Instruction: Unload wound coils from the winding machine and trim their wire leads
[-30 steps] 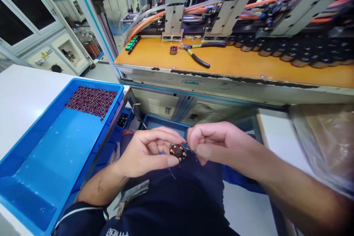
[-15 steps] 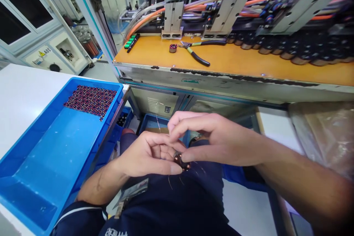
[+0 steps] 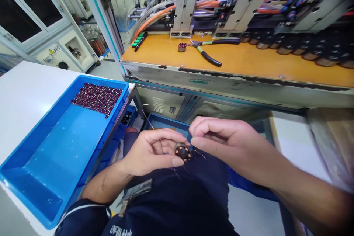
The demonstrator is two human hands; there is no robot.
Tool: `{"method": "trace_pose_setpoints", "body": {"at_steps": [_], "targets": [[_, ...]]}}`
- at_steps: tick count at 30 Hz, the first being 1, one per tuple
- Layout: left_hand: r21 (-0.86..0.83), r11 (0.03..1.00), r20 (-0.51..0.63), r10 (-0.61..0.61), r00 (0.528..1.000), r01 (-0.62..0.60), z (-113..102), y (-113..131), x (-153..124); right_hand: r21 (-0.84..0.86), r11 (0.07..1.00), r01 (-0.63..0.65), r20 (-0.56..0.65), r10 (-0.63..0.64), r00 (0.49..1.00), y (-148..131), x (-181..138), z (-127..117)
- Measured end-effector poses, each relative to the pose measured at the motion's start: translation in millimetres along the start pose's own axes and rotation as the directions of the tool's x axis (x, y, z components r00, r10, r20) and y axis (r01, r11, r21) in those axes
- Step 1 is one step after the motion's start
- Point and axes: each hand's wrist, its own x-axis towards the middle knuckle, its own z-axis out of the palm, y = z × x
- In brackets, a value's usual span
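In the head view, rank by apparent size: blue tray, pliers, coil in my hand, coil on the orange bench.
1. blue tray
2. pliers
3. held coil and bench coil look alike; the held one is nearer the camera, so no ranking.

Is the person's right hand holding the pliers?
No, the pliers lie on the orange bench, far from the right hand at the coil.

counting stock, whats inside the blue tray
Small dark coils packed in one patch at the far corner of the tray. Anything beneath that top layer is covered by the coils themselves.
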Motion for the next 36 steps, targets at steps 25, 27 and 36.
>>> {"method": "trace_pose_setpoints", "body": {"at_steps": [25,27,36], "targets": [[-0.104,0.995,0.049,0.005,0.999,0.000,-1,-6,1,-0.127,0.991,0.038,0.056,-0.031,0.998,-17,-13,7],[-0.104,0.995,0.045,0.007,0.999,-0.002,-1,-6,2,-0.092,0.995,0.030,0.040,-0.026,0.999,-15,-14,8],[-0.061,0.994,0.051,0.099,0.994,-0.096,-2,-6,0,0.009,0.999,0.033,0.048,-0.033,0.998,-11,-17,12]]}}
